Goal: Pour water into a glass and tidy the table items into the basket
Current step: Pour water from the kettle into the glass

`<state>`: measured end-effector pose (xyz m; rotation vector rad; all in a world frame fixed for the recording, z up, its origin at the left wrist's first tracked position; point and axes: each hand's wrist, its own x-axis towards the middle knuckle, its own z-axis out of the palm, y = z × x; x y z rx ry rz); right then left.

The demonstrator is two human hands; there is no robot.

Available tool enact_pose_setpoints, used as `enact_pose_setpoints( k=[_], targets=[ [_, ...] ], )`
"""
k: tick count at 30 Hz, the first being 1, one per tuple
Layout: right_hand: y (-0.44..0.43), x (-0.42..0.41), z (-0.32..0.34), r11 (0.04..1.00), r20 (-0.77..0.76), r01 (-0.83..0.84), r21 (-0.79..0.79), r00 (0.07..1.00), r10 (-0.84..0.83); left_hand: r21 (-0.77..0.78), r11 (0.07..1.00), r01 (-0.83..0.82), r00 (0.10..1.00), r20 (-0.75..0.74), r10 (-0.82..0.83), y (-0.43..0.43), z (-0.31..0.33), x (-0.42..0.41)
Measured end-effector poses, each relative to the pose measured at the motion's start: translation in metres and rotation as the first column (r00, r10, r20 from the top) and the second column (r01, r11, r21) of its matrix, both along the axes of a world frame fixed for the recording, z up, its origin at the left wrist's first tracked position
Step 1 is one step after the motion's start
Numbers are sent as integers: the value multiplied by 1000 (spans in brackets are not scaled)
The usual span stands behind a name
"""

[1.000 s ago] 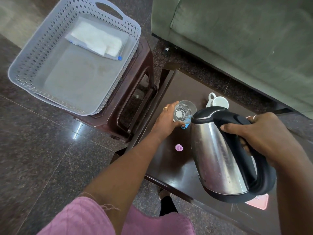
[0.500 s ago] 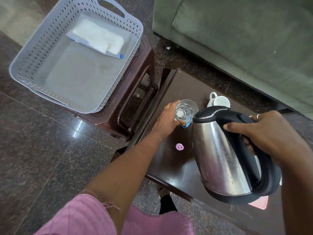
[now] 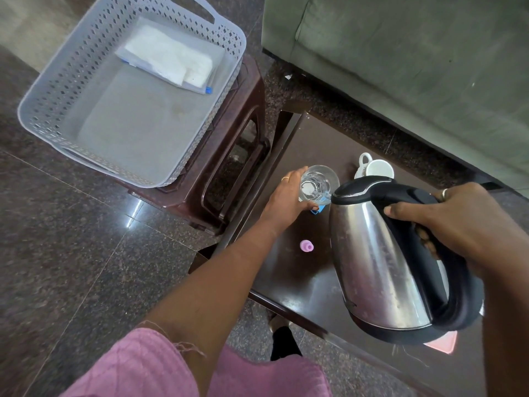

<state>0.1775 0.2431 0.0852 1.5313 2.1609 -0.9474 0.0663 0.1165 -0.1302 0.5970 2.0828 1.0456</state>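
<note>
A clear glass (image 3: 320,181) stands on the dark table (image 3: 303,276), and my left hand (image 3: 286,202) is wrapped around its left side. My right hand (image 3: 446,222) grips the black handle of a steel kettle (image 3: 378,265), which is tilted with its spout at the glass rim. Water shows inside the glass. A small blue item (image 3: 319,209) peeks out under the glass. A small pink cap (image 3: 306,245) lies on the table below my left hand. A grey perforated basket (image 3: 57,81) sits on a brown stool at the upper left, holding a white folded packet (image 3: 171,60).
A white cup (image 3: 375,169) stands behind the kettle near the table's far edge. A pink flat object (image 3: 445,345) lies under the kettle's base. A green sofa (image 3: 415,67) fills the upper right. The brown stool (image 3: 234,156) stands between basket and table.
The kettle has tilted a little further toward the glass, and its spout now meets the rim. My left hand has stayed on the glass.
</note>
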Motion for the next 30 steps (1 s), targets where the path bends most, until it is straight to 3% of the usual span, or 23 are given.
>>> enact_pose_setpoints(
  k=[30],
  targets=[
    [1, -4, -4, 1000, 1, 25, -18, 1000, -25, 18, 999, -29, 1000, -10, 29, 1, -8, 2]
  ],
)
